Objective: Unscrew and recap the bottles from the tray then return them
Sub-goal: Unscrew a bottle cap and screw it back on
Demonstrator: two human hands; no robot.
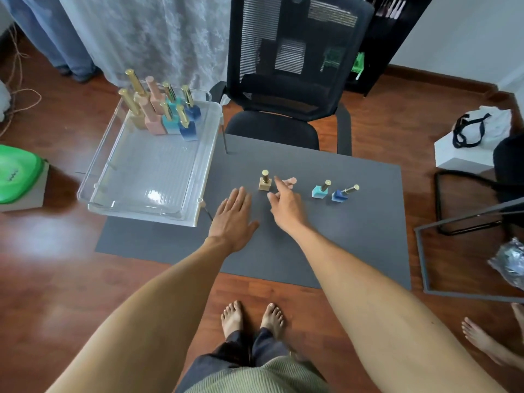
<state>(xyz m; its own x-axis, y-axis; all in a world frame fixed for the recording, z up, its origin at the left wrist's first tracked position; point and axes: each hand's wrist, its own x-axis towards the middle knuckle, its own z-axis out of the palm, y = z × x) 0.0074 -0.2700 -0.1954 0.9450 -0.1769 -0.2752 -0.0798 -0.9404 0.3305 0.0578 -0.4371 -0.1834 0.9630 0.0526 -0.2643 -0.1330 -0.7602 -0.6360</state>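
Observation:
A clear plastic tray (119, 177) sits at the left end of the grey table (354, 236), with several small bottles (163, 114) grouped in its far corner. On the table stand a gold bottle (265, 181), a teal bottle (319, 190) and a blue bottle (340, 194), all capped. A pink bottle (290, 181) is partly hidden behind my right hand (285, 204), whose fingers are spread and reach toward it; I cannot tell if they touch it. My left hand (234, 218) lies flat and open on the table, just left of the gold bottle, holding nothing.
A black mesh office chair (286, 89) stands behind the table. A green object (17, 171) rests on a white box at the left. A white box with a bag (470, 140) and a metal frame (465, 290) are at the right. Another person's foot (482, 338) is at the lower right.

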